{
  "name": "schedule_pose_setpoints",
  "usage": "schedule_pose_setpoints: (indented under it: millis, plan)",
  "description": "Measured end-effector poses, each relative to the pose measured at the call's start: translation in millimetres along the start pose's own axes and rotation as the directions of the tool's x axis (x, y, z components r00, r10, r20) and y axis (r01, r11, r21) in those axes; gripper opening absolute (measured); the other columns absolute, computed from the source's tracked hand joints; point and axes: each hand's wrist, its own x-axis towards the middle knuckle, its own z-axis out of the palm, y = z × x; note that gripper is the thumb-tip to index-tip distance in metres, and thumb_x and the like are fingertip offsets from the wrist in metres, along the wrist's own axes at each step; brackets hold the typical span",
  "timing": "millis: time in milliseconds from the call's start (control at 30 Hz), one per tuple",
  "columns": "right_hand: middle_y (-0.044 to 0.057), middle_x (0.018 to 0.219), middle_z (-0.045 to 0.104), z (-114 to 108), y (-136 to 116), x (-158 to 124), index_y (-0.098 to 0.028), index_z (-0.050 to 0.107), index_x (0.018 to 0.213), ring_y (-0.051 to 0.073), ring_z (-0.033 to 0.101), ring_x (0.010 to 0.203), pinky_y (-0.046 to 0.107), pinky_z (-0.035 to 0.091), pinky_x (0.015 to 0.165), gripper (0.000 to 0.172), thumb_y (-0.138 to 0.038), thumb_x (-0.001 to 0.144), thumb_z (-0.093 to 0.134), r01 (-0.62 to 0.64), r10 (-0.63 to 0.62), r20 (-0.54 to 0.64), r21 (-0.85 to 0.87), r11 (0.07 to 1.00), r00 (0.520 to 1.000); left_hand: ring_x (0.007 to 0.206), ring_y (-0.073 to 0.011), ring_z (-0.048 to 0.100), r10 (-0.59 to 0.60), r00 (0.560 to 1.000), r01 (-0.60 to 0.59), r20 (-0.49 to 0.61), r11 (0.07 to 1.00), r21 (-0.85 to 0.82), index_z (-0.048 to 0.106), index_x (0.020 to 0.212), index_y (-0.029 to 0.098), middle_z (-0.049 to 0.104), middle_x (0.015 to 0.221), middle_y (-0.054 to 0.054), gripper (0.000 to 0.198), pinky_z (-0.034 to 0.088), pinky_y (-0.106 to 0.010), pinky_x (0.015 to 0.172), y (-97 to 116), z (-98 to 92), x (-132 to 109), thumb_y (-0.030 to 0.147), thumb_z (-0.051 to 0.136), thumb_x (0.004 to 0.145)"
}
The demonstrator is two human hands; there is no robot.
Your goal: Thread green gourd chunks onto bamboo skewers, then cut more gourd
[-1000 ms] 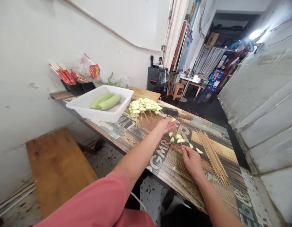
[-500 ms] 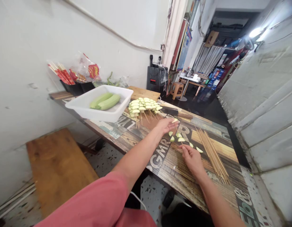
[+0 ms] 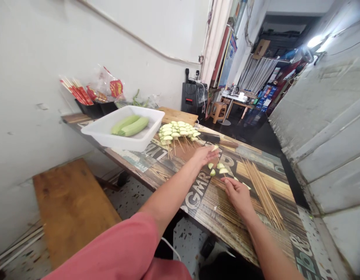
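Note:
My left hand (image 3: 207, 155) reaches over the middle of the table, its fingers closed on a pale green half-round zucchini slice (image 3: 215, 147). Nearer to me, my right hand (image 3: 236, 191) pinches the lower end of a thin bamboo skewer (image 3: 225, 175). Zucchini slices (image 3: 223, 170) are on or against this skewer, and its tip points toward my left hand. A few loose slices (image 3: 212, 172) lie just left of it, and others are partly hidden behind my right hand. Beyond my left hand, filled zucchini skewers (image 3: 180, 129) are piled up.
Bamboo skewers (image 3: 263, 190) lie in a bundle on the right of the table. A knife (image 3: 219, 139) rests beyond my hands. Two whole zucchinis (image 3: 134, 126) sit in a white plastic tub (image 3: 118, 143) at left. A wooden stool (image 3: 71, 206) stands below the table.
My right hand has shifted slightly and now covers more of the loose slices beside it. My left hand stays nearly in place, its slice tilted a little differently.

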Motion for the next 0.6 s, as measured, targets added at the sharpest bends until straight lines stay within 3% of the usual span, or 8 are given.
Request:
schedule_pose_setpoints:
  millis: [100,167,300,400,467,533,600]
  plan:
    - [0.007,0.072,0.069,-0.4,5.8,0.2,-0.018,0.071,0.086,0.020,0.061,0.062,0.029,0.043,0.059,0.035,-0.045,0.080,0.049,0.180,-0.211,-0.065,-0.318,0.931,0.975,0.062,-0.0147,0.067,-0.019,1.000,0.019,0.000,1.000,-0.003,0.058,0.077,0.008,0.068,0.068,-0.009,0.007,0.055,-0.033,0.077,0.4,-0.5,-1.2,0.009,0.058,0.083]
    - [0.009,0.087,0.072,-1.5,8.3,-0.5,-0.020,0.072,0.089,0.022,0.065,0.074,0.031,0.045,0.068,0.035,-0.042,0.083,0.045,0.219,-0.277,-0.066,-0.450,0.866,0.959,0.062,-0.0144,0.066,-0.017,1.000,0.016,0.012,1.000,0.025,0.059,0.077,0.009,0.068,0.069,-0.009,0.006,0.054,-0.034,0.077,1.4,-0.4,-3.7,0.009,0.058,0.083]
    - [0.010,0.091,0.072,-4.3,9.5,-1.5,-0.019,0.072,0.091,0.023,0.065,0.078,0.031,0.045,0.070,0.037,-0.041,0.084,0.043,0.208,-0.297,-0.092,-0.522,0.827,0.950,0.062,-0.0138,0.066,-0.017,0.999,0.013,0.049,0.996,0.092,0.060,0.079,0.009,0.068,0.072,-0.009,0.007,0.054,-0.033,0.077,3.4,1.2,-9.8,0.008,0.055,0.084]
    - [0.007,0.071,0.068,-5.1,6.4,-2.1,-0.016,0.070,0.089,0.019,0.059,0.061,0.028,0.041,0.058,0.039,-0.045,0.082,0.045,0.159,-0.211,-0.090,-0.395,0.905,0.973,0.063,-0.0136,0.066,-0.026,0.997,0.019,0.075,0.996,0.087,0.060,0.080,0.009,0.068,0.072,-0.008,0.009,0.054,-0.031,0.076,3.6,1.9,-10.5,0.006,0.053,0.085]
    - [0.000,0.050,0.054,-4.9,3.0,-2.9,-0.015,0.067,0.088,0.013,0.045,0.043,0.025,0.032,0.045,0.042,-0.051,0.080,0.047,0.073,-0.084,-0.042,-0.206,0.976,0.996,0.063,-0.0133,0.066,-0.039,0.997,0.034,0.069,0.997,0.063,0.059,0.080,0.009,0.068,0.070,-0.008,0.009,0.054,-0.031,0.076,3.7,1.0,-8.4,0.006,0.052,0.085]
    - [-0.007,0.044,0.039,-4.6,-0.6,-4.0,-0.015,0.063,0.090,0.008,0.029,0.035,0.022,0.022,0.038,0.045,-0.055,0.077,0.049,-0.042,0.042,0.043,-0.003,0.999,0.998,0.063,-0.0127,0.066,-0.051,0.997,0.051,0.060,0.999,0.005,0.060,0.081,0.009,0.067,0.068,-0.007,0.009,0.054,-0.029,0.075,4.6,-1.4,-5.2,0.007,0.052,0.086]
    - [-0.009,0.044,0.034,-4.9,-3.7,-5.1,-0.015,0.061,0.091,0.006,0.022,0.035,0.021,0.017,0.037,0.046,-0.057,0.074,0.053,-0.109,0.097,0.094,0.120,0.987,0.991,0.063,-0.0123,0.066,-0.063,0.996,0.069,0.067,0.994,-0.088,0.060,0.082,0.009,0.067,0.067,-0.007,0.011,0.053,-0.027,0.073,6.3,-4.8,-1.7,0.008,0.050,0.087]
